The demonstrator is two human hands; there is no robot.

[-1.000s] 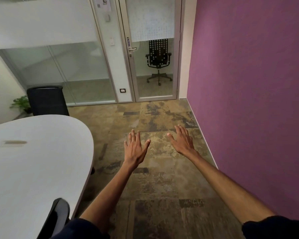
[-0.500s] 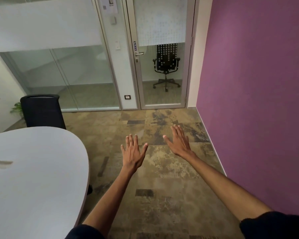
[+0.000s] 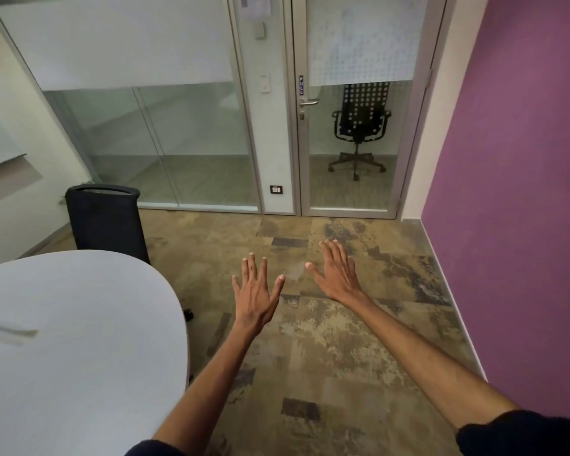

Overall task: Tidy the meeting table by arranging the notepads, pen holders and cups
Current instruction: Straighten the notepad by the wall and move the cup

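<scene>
Left hand: the left hand (image 3: pixel 255 292) is hovering over the floor (image 3: pixel 343 340), palm down, fingers spread wide and flat, holding nothing.
Right hand: the right hand (image 3: pixel 338 274) is hovering just beside the left one, a little farther forward, likewise flat and fully spread, holding nothing.
Arms: both forearms are reaching forward from dark sleeves at the lower edge of the view.
Tabletop: the rounded white tabletop (image 3: pixel 79 340) is lying to the left of both hands, apart from them; a blurred grey slot (image 3: pixel 12 331) is showing in its surface near the left edge.
Task items: no notepads, pen holders or cups are showing in this view.
Near chair: a black chair back (image 3: pixel 106 222) is standing at the far end of the tabletop.
Surroundings: a glass door (image 3: pixel 356 126) is facing the person, with an office chair (image 3: pixel 359 126) visible behind it; a purple wall (image 3: pixel 514 192) is running along the right.
</scene>
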